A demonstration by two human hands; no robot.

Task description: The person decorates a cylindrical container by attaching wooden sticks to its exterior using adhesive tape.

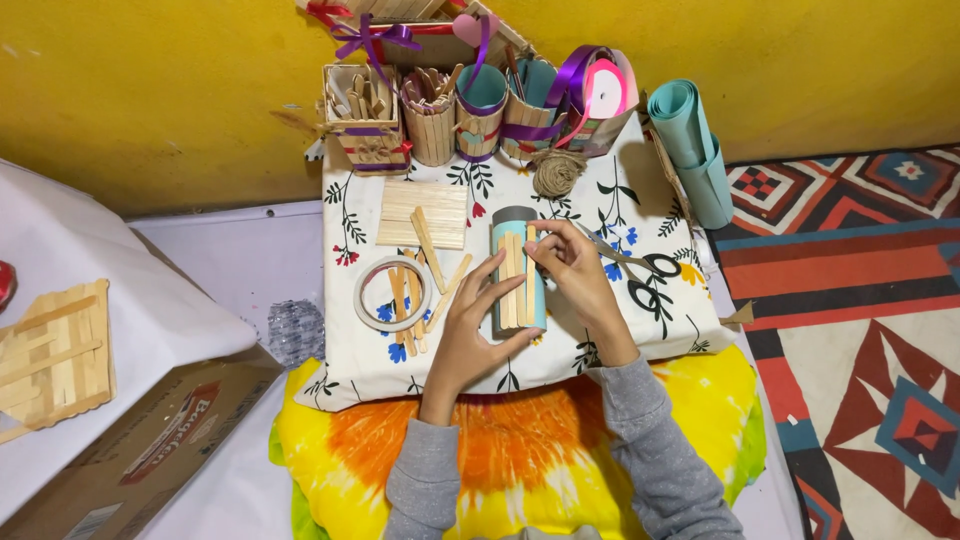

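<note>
Floral-cloth bench (640,330): left hand (470,335) steadies a teal tube (520,275), half clad in sticks; right hand (570,265) pinches another stick (530,262) on.

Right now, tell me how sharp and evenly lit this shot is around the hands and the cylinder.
Head view: soft, even light with no glare; the left hand and right hand on the teal cylinder are slightly soft but readable, casting only faint shadows on the floral cloth; the wide lens bows the edges, and the cardboard box at the corner looks blurrier.
</note>
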